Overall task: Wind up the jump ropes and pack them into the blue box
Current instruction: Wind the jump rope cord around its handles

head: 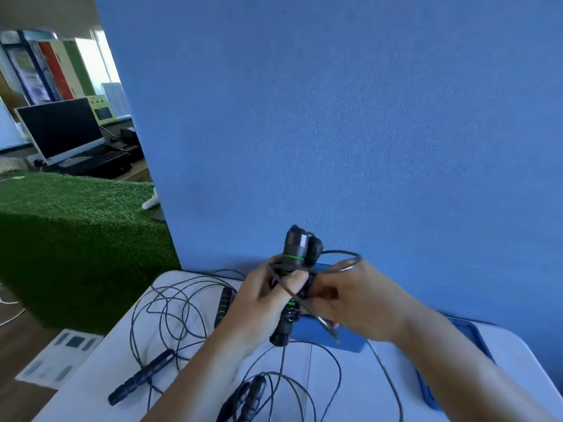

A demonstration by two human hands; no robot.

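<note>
Jump rope handles point(294, 257) gripped by left hand point(262, 303); right hand point(350, 296) pinches cord point(324, 322), winding unfinished; other ropes point(141, 376) loose outside blue box point(335, 338).

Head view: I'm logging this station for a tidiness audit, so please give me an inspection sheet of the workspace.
Surface: white table, holds ropes and box.
Job's things: blue box behind the hands; paired handles held upright; loose handles lying on the table; blue lid or tray at right.
Clutter: nothing seen.
Grippers: left hand grips the paired handles; right hand pinches the cord loop beside them.
Cables: loose cords tangled over the table's left half.
Surroundings: blue partition, artificial turf, monitor.
</note>
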